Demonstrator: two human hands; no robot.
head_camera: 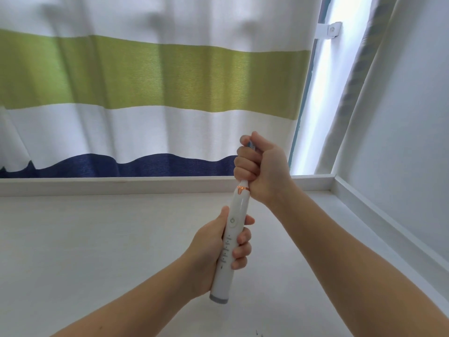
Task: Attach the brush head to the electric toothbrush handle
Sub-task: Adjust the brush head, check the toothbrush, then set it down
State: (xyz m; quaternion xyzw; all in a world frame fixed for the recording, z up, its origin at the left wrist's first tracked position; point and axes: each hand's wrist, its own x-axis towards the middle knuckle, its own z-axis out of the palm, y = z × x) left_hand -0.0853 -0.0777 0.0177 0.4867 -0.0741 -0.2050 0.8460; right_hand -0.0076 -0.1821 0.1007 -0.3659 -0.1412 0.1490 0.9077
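A white electric toothbrush handle (233,229) with a power button, a row of small marks and a grey base stands nearly upright above the table. My left hand (213,249) is wrapped around its lower half. Just above the handle's copper ring, my right hand (262,166) is a closed fist around the brush head (250,144). Only a small bluish bit of the head peeks out between the top fingers. The joint between head and handle is hidden by the fist.
A white table (97,251) with a raised rim at the back and right lies below the hands. Behind it hangs a striped curtain (150,76) in white, green and dark blue. A wall (408,117) stands to the right.
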